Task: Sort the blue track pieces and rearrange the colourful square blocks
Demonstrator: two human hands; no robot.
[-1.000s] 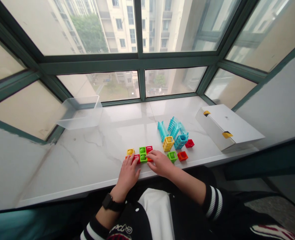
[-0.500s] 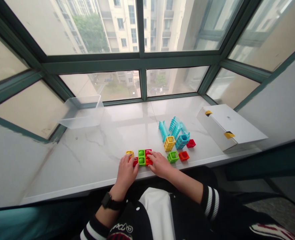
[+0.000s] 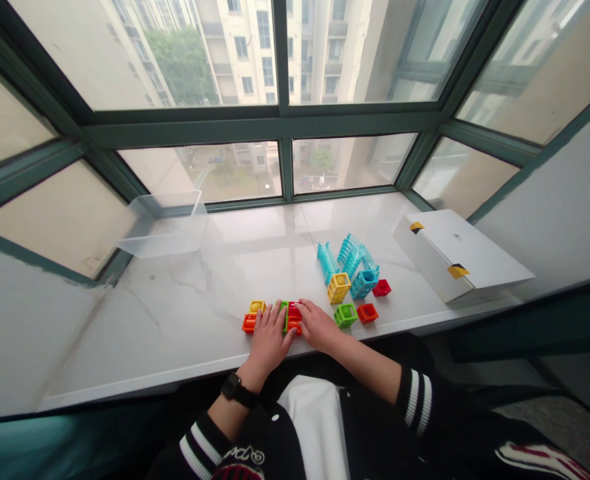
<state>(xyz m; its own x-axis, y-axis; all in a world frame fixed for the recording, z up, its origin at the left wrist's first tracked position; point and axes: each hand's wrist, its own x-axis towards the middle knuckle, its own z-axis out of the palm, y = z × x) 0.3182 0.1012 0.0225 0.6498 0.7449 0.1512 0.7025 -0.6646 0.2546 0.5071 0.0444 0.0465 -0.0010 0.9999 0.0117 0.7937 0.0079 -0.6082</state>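
Near the front edge of the sill lies a flat group of toy building blocks, in yellow, orange, green and red. My left hand (image 3: 269,339) lies over its middle with the fingers stretched out, hiding part of the green blocks (image 3: 285,308). The yellow block (image 3: 257,306) and the orange block (image 3: 248,323) show left of that hand. At the right end, my right hand (image 3: 319,328) has its bent fingers and thumb against the red blocks (image 3: 293,311). Its fingertips partly cover them.
Right of my hands stand a green block (image 3: 345,315), an orange-red block (image 3: 367,313), a yellow block (image 3: 339,287), a blue block (image 3: 364,284) and a red block (image 3: 382,287). Light-blue railing pieces (image 3: 351,252) lie behind. A clear plastic bin (image 3: 165,245) and a white box (image 3: 475,257) flank them.
My left hand has moved right, from the left end of the block group onto its middle, uncovering the orange block. The right hand has barely moved.
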